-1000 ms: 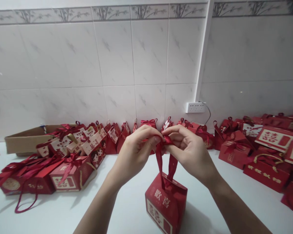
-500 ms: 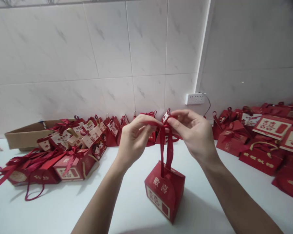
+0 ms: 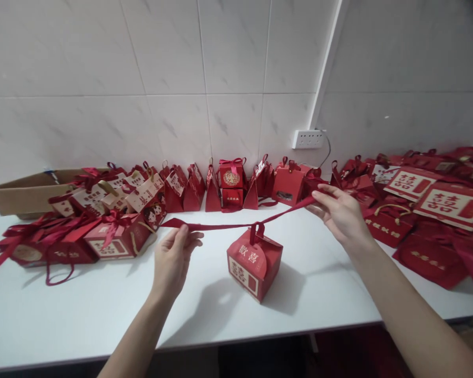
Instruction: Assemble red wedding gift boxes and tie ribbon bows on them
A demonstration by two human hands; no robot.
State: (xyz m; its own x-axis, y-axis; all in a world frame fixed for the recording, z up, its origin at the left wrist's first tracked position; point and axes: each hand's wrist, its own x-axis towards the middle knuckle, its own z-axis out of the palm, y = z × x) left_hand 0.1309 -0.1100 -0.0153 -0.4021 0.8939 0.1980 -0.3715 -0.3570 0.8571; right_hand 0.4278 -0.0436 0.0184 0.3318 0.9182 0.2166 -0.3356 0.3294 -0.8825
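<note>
A red gift box (image 3: 253, 262) with gold Chinese characters and a cream label stands on the white table between my hands. A dark red ribbon (image 3: 228, 227) runs from side to side just above it, crossing at a small loop on the box's top. My left hand (image 3: 176, 257) pinches the ribbon's left end, leaving a short tail past the fingers. At the upper right, my right hand (image 3: 339, 212) is closed on the other end, held somewhat higher. The ribbon is drawn out nearly straight.
Several red boxes with bows (image 3: 116, 236) and a brown cardboard box (image 3: 26, 193) occupy the left. Small red boxes (image 3: 232, 181) line the tiled wall. More boxes (image 3: 453, 207) are heaped at right. A white power strip (image 3: 308, 139) hangs on the wall. The table's front edge (image 3: 197, 345) shows below.
My hands have moved apart and lower, drawing the ribbon ends from upright strands to a sideways line. The box now appears higher and slightly left, as the view has tilted down.
</note>
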